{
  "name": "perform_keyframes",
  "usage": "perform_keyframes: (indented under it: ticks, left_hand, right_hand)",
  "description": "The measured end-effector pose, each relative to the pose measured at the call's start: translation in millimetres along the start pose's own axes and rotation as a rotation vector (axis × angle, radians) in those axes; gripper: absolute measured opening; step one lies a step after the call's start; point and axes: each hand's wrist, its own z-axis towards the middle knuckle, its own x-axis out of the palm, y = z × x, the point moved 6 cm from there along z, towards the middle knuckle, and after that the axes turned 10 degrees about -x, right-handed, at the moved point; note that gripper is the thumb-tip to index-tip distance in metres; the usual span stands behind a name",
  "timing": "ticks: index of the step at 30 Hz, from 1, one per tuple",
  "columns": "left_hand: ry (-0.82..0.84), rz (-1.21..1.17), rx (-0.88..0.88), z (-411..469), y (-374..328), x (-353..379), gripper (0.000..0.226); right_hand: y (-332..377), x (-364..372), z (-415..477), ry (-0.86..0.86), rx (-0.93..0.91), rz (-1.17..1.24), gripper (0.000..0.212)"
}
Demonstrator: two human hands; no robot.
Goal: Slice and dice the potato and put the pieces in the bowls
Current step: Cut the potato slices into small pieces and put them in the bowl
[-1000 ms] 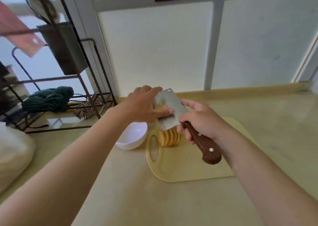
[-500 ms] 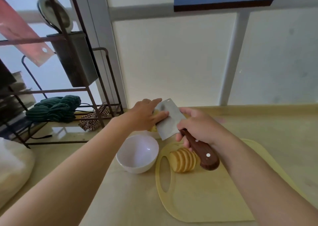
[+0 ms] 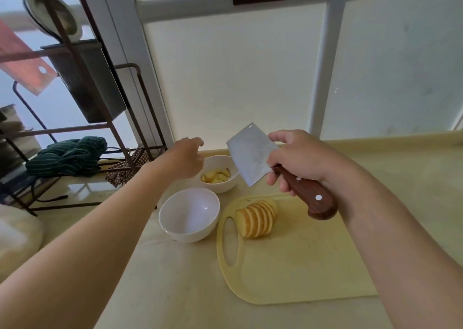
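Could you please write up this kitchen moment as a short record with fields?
right hand: grips the cleaver by its wooden handle, blade raised above the counter
left hand: empty, beside the far bowl
far bowl: holds cut potato pieces
near bowl: empty
cutting board: holds a sliced potato, slices leaning together
rack: at left, with a green cloth

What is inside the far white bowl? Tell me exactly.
The far bowl holds pale yellow potato pieces piled against its near side. The left hand covers its left rim, and the cleaver hides its right edge, so anything there stays unseen.
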Motion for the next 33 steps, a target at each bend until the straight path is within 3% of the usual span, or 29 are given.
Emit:
perform_keyframes:
  ticks: [7,12,17,24,33]
  left_hand:
    - [-0.295,-0.215,0.328,-88.0,-95.7,-49.9,0.025]
    - [-0.093,-0.234,0.55,-148.7,-177.6,0.1,0.017]
    - [0.145,-0.111,0.631,-166.3,-223.9,84.5,0.017]
    - [0.143,-0.028,0.633,-164.7,-259.1,128.5,0.031]
    - [0.095,0.027,0.675,-169.1,-273.1,135.7,0.016]
  right_hand:
    - [14.9,-71.7,-26.0,-0.199,-0.062,-0.042,0.064]
    - [-22.0,-123.4,-74.9,-0.336,-0.017,-0.092,0.065]
    - [-93.2,-148.3,-114.1,-0.405,0.029,0.135,0.061]
    - [-124.6,-168.2,-117.4,-0.529,0.015,0.205,0.07]
    - [-130.6,-169.1,-122.0,-0.55,0.031,0.243,0.075]
